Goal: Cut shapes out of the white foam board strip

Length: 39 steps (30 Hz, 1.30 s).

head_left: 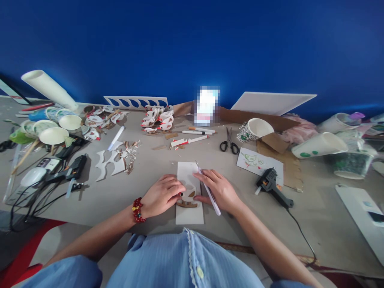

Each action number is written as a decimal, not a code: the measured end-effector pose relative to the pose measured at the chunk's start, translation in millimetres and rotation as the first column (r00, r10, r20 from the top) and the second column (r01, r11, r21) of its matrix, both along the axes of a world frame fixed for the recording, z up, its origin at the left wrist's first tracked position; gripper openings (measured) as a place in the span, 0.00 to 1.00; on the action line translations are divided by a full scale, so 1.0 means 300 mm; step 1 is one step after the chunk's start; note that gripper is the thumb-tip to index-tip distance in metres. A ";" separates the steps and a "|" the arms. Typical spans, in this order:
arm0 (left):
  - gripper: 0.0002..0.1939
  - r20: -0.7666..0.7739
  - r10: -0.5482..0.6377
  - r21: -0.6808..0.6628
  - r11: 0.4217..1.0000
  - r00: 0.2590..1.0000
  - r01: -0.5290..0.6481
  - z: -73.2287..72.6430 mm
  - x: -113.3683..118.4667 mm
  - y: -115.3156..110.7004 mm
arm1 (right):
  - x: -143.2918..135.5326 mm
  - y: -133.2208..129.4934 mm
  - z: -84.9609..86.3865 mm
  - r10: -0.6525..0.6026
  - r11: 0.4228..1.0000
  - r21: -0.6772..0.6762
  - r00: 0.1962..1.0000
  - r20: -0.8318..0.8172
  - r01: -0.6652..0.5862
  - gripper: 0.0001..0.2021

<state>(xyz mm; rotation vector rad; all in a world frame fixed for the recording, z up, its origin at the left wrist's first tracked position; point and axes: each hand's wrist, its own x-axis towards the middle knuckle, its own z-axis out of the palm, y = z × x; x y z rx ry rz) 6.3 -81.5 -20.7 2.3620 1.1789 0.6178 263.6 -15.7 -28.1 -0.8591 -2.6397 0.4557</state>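
Blue shirt point(180, 260), left hand point(162, 194) pinching white cutout point(189, 193), right hand point(220, 190) holding pale pen point(209, 191) between fingers, cup point(258, 130) print unreadable

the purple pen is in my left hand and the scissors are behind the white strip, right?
Not quite: the head view shows the pen in your right hand; the scissors are indeed behind the strip.

Ahead of the white board point(189, 168), a bare strip of table point(156, 160) is left open; beyond it, passage is blocked by scattered pens point(198, 132). The right side is hemmed in by scissors point(229, 143) and a corded glue gun point(274, 187).
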 end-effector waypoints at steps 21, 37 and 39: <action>0.10 -0.259 -0.052 0.167 0.981 0.964 0.098 0.031 0.006 -0.017 | 0.000 -0.004 -0.001 -0.007 1.000 -0.008 1.000 -0.009 0.007 0.33; 0.08 -0.369 0.016 0.213 0.975 0.929 0.068 0.041 0.016 -0.072 | -0.004 -0.006 0.001 -0.025 0.999 -0.040 0.999 -0.027 0.024 0.33; 0.08 -0.375 0.014 0.204 0.977 0.927 0.068 0.041 0.016 -0.076 | -0.007 -0.009 0.003 -0.035 0.999 -0.036 0.999 -0.027 0.034 0.33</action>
